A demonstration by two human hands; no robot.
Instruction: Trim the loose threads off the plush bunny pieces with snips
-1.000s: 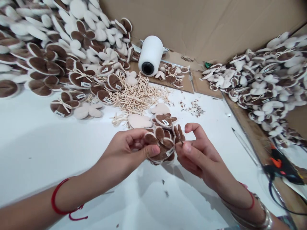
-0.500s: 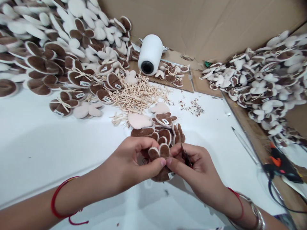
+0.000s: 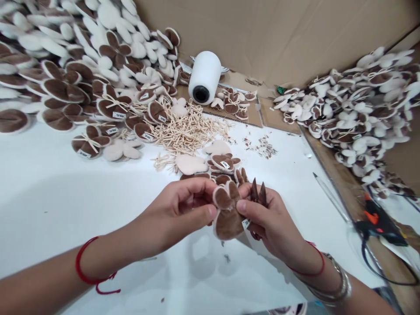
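Note:
A brown plush rabbit-shaped piece with pale edges, two upright ears and a small white printed label is held up over the white table. My right hand pinches its right side, thumb on the front. The same hand keeps a pair of thread snips in its curled fingers, the two dark blades pointing up and apart. My left hand is closed at the piece's left edge; its thumb tip meets that edge, and the fingertips are partly hidden behind the ear.
Behind my hands lie more plush pieces and a heap of cream bows. Large plush piles rise at left and right. A white thread cone lies at the back. Tweezers and a glue gun are at right.
The rabbit piece has been raised and turned so its front and label show. My left thumb has shifted from its middle to its left edge. The snips' blades now stand apart.

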